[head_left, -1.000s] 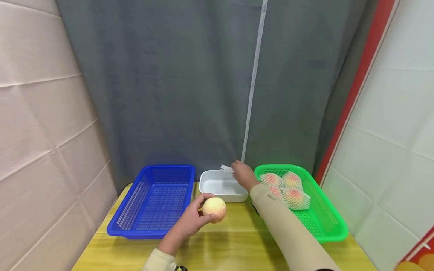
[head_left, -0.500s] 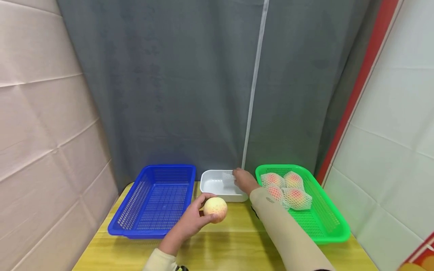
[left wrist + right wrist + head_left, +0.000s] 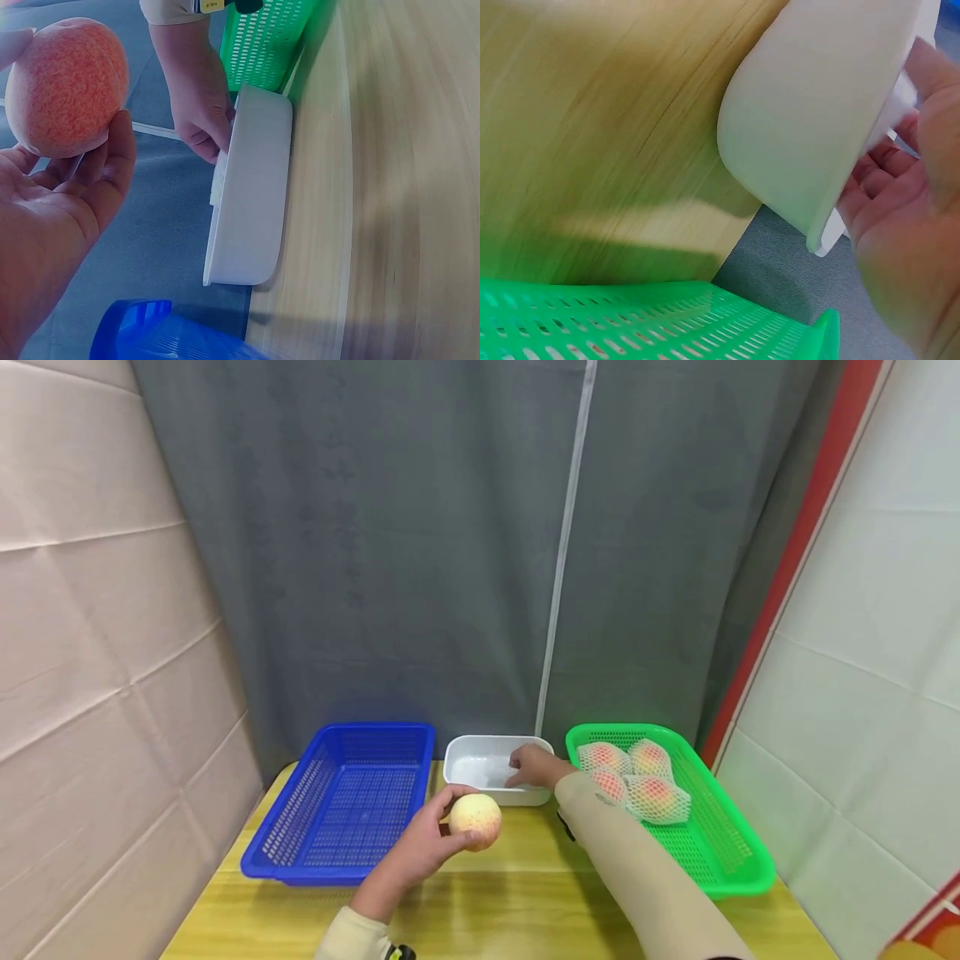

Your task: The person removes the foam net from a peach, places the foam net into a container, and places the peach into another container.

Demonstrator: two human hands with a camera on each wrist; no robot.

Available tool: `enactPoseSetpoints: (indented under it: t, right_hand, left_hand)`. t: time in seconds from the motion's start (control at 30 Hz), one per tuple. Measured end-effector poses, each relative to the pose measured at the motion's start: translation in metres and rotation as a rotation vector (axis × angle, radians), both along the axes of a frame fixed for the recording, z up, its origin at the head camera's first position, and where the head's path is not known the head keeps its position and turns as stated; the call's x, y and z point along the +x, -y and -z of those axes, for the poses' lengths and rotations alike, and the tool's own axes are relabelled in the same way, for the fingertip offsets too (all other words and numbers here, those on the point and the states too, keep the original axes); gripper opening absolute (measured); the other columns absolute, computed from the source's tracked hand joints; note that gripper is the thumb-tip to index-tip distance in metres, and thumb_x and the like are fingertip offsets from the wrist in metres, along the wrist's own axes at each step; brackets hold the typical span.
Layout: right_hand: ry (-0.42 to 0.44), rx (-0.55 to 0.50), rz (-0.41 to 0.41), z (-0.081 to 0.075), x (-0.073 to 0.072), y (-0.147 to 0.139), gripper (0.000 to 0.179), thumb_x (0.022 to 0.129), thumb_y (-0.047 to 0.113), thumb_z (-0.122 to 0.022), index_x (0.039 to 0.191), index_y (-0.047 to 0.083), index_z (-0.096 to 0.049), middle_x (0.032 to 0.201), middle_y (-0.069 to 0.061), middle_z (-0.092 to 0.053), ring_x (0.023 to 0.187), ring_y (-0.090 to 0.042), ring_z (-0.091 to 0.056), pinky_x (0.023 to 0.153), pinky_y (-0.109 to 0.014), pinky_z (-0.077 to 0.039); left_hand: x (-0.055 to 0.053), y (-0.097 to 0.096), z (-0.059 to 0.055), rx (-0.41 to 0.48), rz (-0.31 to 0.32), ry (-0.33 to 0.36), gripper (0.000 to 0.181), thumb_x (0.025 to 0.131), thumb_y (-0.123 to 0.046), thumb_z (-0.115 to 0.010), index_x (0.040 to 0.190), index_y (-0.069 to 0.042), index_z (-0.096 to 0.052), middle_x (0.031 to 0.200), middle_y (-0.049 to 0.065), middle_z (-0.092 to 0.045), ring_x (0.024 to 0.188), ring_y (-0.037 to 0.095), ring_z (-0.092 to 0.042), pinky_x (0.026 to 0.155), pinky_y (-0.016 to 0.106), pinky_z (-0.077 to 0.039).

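In the head view my left hand (image 3: 420,843) holds a pale yellow and pink peach (image 3: 476,821) above the table, fingers and thumb around its sides. The wrist view shows the peach (image 3: 69,88) without a net. My right hand (image 3: 536,766) is over the right part of a white tray (image 3: 467,766), its thumb and forefinger spread apart. A white foam net (image 3: 218,180) lies at its fingertips, just above the tray's rim in the left wrist view. In the right wrist view the net (image 3: 897,105) is blurred between thumb and fingers.
A blue basket (image 3: 258,860) stands left of the tray. On the right, a green basket (image 3: 750,868) holds several peaches (image 3: 652,797) in foam nets. All stand on a wooden table (image 3: 487,918), with a grey curtain (image 3: 390,568) behind and pale walls at both sides.
My right hand has lowered the foam net from above the tray's back rim down into the tray, and its thumb and forefinger have parted. The left hand keeps the peach in place.
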State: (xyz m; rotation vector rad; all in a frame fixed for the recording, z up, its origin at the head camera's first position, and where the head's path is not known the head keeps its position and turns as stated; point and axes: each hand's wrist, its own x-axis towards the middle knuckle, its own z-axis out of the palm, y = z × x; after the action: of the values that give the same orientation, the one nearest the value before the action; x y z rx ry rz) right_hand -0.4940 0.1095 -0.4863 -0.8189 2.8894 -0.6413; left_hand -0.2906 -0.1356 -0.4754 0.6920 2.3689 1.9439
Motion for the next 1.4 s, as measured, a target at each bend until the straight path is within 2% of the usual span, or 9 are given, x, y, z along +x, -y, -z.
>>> enactPoseSetpoints:
  t: [0.13,0.2,0.27,0.47,0.73,0.93,1.13,1.4]
  right_hand:
    - [0.035,-0.027,-0.006,-0.001,0.003,-0.001,0.028,0.099,0.034,-0.085,0.09,0.008,-0.08,0.078,0.004,-0.07,0.073,-0.013,-0.058,0.071,-0.029,-0.053]
    - [0.039,-0.037,-0.011,0.0,0.003,-0.001,0.03,0.101,0.036,-0.082,0.089,0.009,-0.081,0.077,0.005,-0.07,0.072,-0.012,-0.059,0.069,-0.029,-0.053]
    - [0.028,-0.033,-0.021,0.003,0.001,-0.001,0.026,0.1,0.032,-0.083,0.088,0.009,-0.08,0.077,0.004,-0.069,0.072,-0.013,-0.058,0.069,-0.029,-0.053]
    - [0.004,0.024,-0.036,0.004,0.002,-0.001,0.014,0.095,0.014,-0.088,0.094,0.004,-0.077,0.084,0.0,-0.069,0.08,-0.018,-0.059,0.082,-0.036,-0.057]
    - [-0.012,0.049,0.008,0.007,0.001,0.0,0.014,0.095,0.012,-0.088,0.097,0.004,-0.076,0.086,-0.001,-0.068,0.084,-0.02,-0.059,0.088,-0.041,-0.058]
    - [-0.037,-0.004,0.02,-0.002,0.006,0.001,0.015,0.094,0.008,-0.088,0.101,0.0,-0.076,0.089,-0.005,-0.07,0.085,-0.023,-0.061,0.088,-0.044,-0.059]
    - [-0.091,-0.079,0.085,-0.011,0.011,-0.001,0.017,0.095,0.013,-0.088,0.102,0.003,-0.076,0.093,-0.004,-0.072,0.086,-0.019,-0.063,0.088,-0.042,-0.06]
    - [-0.082,-0.214,0.11,-0.042,0.035,-0.003,0.025,0.099,0.02,-0.086,0.112,0.002,-0.076,0.102,-0.005,-0.073,0.095,-0.021,-0.068,0.087,-0.042,-0.062]
  left_hand:
    - [0.0,0.001,0.001,-0.002,0.002,-0.004,0.056,0.096,-0.012,-0.083,0.146,-0.008,-0.058,0.142,0.022,-0.061,0.118,0.035,-0.069,0.092,0.037,-0.063]
    - [0.0,0.001,0.002,-0.004,0.0,-0.007,0.056,0.096,-0.011,-0.083,0.146,-0.008,-0.058,0.142,0.022,-0.061,0.118,0.035,-0.069,0.092,0.037,-0.063]
    - [0.0,0.001,0.002,-0.004,-0.001,-0.008,0.056,0.096,-0.011,-0.083,0.146,-0.008,-0.058,0.142,0.022,-0.061,0.118,0.035,-0.069,0.092,0.037,-0.063]
    - [0.0,0.001,0.003,-0.007,-0.008,-0.015,0.056,0.096,-0.011,-0.084,0.146,-0.009,-0.059,0.142,0.021,-0.061,0.118,0.035,-0.069,0.092,0.037,-0.063]
    - [0.001,0.001,0.001,-0.003,-0.019,-0.009,0.056,0.095,-0.011,-0.084,0.145,-0.009,-0.059,0.142,0.02,-0.061,0.118,0.035,-0.069,0.092,0.037,-0.063]
    - [0.002,0.001,-0.003,0.011,-0.018,-0.008,0.057,0.095,-0.012,-0.085,0.145,-0.009,-0.059,0.141,0.021,-0.061,0.116,0.034,-0.07,0.09,0.037,-0.064]
    - [0.001,0.003,-0.004,0.006,-0.011,0.0,0.057,0.095,-0.011,-0.085,0.146,-0.01,-0.059,0.141,0.021,-0.061,0.115,0.035,-0.071,0.09,0.038,-0.064]
    - [0.001,0.005,-0.006,-0.014,-0.017,0.012,0.059,0.096,-0.012,-0.085,0.148,-0.011,-0.058,0.143,0.023,-0.06,0.115,0.037,-0.071,0.089,0.039,-0.065]
